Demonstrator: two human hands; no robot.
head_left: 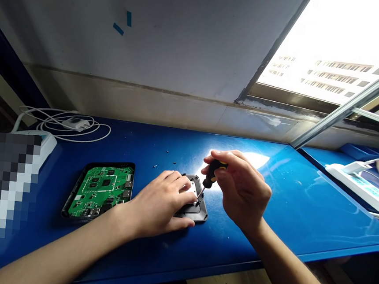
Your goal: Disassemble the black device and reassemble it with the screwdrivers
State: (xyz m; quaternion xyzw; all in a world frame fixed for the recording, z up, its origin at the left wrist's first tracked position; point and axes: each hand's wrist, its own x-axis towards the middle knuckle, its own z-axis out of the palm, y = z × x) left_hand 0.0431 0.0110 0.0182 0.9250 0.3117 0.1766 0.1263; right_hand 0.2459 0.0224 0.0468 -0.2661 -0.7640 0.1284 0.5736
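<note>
While the left hand (164, 199) lies flat on a small dark cover plate (194, 204), pressing it onto the blue worktop (303, 205), its fingers rest spread over the plate's near and left parts rather than closed around it. Just right of that hand, the right hand (238, 188) has its grip clamped on a screwdriver (210, 174) with a black and yellow handle, fingers curled round the handle and the shaft slanting down to the plate's metal patch between the two hands. Left of the left hand, near its wrist, lies an open black case with a green circuit board (100, 190). Beyond the hands, a few tiny dark screws (173, 163) lie scattered on the worktop. Far off to the left sits a coiled white cable (74, 125).
</note>
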